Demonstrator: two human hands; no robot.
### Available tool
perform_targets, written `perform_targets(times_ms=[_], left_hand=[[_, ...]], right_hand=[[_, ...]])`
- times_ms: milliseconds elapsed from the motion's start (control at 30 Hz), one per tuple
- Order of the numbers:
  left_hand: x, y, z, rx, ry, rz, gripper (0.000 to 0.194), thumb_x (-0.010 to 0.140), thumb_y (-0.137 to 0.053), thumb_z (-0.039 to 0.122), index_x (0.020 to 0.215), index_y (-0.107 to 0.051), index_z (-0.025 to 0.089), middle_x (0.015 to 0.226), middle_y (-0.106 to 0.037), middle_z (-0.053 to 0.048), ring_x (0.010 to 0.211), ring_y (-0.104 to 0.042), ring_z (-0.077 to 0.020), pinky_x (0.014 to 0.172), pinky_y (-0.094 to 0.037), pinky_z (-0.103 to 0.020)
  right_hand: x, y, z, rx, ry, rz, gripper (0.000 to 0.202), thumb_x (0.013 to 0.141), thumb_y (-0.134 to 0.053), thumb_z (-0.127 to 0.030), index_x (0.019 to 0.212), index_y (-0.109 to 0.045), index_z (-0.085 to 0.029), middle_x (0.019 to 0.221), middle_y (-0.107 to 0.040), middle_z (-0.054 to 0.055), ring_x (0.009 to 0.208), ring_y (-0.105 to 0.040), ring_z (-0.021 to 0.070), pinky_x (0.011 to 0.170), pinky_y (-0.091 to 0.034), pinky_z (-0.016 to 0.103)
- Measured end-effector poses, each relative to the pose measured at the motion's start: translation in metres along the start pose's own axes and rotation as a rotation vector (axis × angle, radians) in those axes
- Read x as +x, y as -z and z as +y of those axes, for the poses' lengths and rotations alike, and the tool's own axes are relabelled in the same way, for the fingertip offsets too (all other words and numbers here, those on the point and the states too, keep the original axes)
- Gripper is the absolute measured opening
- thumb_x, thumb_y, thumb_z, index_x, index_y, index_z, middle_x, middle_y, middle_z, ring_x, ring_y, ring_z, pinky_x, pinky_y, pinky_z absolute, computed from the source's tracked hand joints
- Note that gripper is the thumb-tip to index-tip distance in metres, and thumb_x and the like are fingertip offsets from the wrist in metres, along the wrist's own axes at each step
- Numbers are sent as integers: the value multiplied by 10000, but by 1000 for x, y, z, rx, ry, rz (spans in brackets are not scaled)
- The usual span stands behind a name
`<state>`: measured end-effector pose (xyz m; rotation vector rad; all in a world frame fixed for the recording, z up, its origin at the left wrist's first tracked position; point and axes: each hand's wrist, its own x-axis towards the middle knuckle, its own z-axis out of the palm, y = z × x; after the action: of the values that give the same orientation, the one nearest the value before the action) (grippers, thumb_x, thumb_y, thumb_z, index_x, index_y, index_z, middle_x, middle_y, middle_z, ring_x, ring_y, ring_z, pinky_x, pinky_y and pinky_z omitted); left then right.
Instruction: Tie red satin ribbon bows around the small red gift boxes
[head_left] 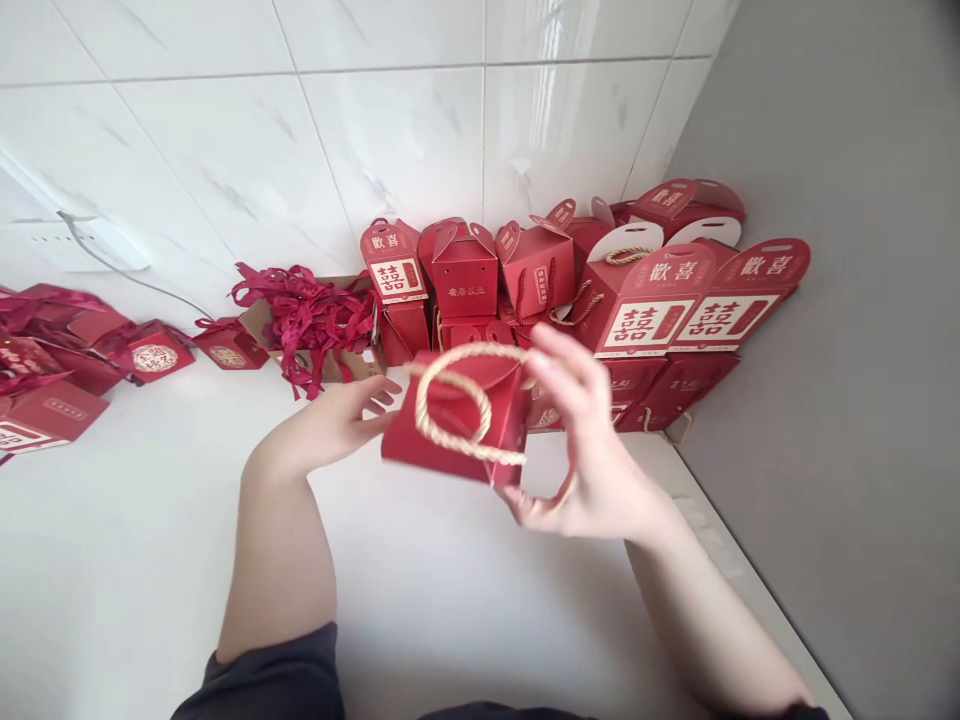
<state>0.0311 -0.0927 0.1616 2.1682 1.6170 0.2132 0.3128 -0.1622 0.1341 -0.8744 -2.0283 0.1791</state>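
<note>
A small red gift box (450, 425) with a looped cream rope handle (420, 405) is held up above the white counter, slightly blurred. My right hand (592, 450) grips it by its right side, thumb below and fingers at the top corner. At the box's left edge is my left hand (352, 410), fingers loosely stretched apart. Part of that hand is hidden behind the box, so whether it touches is unclear. Behind the held box, red gift boxes (461, 270) with white character labels stand in stacked rows.
Crimson ribbons (319, 315) fill a cardboard box (341, 370) by the tiled wall (390, 130). More ribboned red boxes (71, 345) lie far left on the white counter (150, 540). A cable (135, 270) hangs from a wall socket. A grey panel (825, 300) bounds the right side.
</note>
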Motion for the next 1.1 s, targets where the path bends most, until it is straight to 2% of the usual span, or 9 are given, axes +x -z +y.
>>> perform_targets(times_ms=[100,200,267,500,667,733,867,967,1100], left_hand=[[-8,-11,13,34,-80,-73,438,830,-523,520,1186,-612,280,1207,-671,-62,1067,-651,-276,851,-517,-349],[-7,-27,25,-16,-204,-248,398,820,-566,495,1165,-623,305,1165,-690,-36,1038,-662,-246,832,-519,-313],[-4,-35,33,-50,-278,-336,365,796,-612,456,1130,-632,313,1101,-711,-15,974,-678,-233,781,-520,-288],[-2,-46,45,-42,-316,-448,437,681,-732,358,1064,-564,230,1027,-669,-18,913,-631,-206,764,-478,-270],[3,-61,48,114,-333,-306,61,762,-555,190,822,-561,198,922,-592,-24,785,-573,-174,698,-428,-271],[5,-61,51,111,-430,-286,136,752,-455,81,717,-540,182,943,-584,-31,792,-570,-157,740,-428,-271],[1,-39,48,14,-510,-280,200,724,-399,29,667,-528,171,1096,-603,-25,902,-606,-142,802,-450,-245],[-6,-16,30,6,-421,-264,230,745,-403,73,688,-598,180,1151,-627,-11,917,-634,-145,799,-478,-239],[-5,-1,-14,84,-221,-196,263,805,-488,257,832,-750,272,1184,-667,22,1045,-637,-202,949,-466,-295]], right_hand=[[-25,-17,10,250,-33,-309,984,731,-676,-219,1523,-97,-297,1592,-73,105,1465,-186,335,1080,-433,473],[-50,-37,31,370,-122,-400,933,774,-670,-193,1527,-124,-261,1595,-137,125,1476,-181,287,1171,-288,479],[-63,-43,41,395,-153,-392,875,793,-711,-278,1507,-205,-253,1578,-211,134,1466,-213,279,1184,-250,480],[-79,-47,44,392,-160,-271,369,817,-718,-318,1156,-589,-252,1420,-474,110,1338,-412,271,1104,-368,465],[-83,-52,50,544,-300,-110,86,887,-626,-265,966,-651,-241,1164,-630,82,1126,-577,233,985,-459,426],[-84,-51,54,641,-415,9,63,899,-596,-275,920,-640,-234,1015,-651,61,942,-626,202,860,-507,386],[-85,-47,68,748,-659,268,54,855,-593,-274,855,-607,-221,756,-597,0,639,-555,137,613,-469,285],[-89,-45,82,704,-735,392,17,810,-559,-227,825,-564,-221,734,-581,-17,564,-495,111,567,-418,259],[-93,-45,94,584,-810,414,60,775,-578,-253,816,-589,-211,911,-666,38,740,-597,167,699,-455,319]])
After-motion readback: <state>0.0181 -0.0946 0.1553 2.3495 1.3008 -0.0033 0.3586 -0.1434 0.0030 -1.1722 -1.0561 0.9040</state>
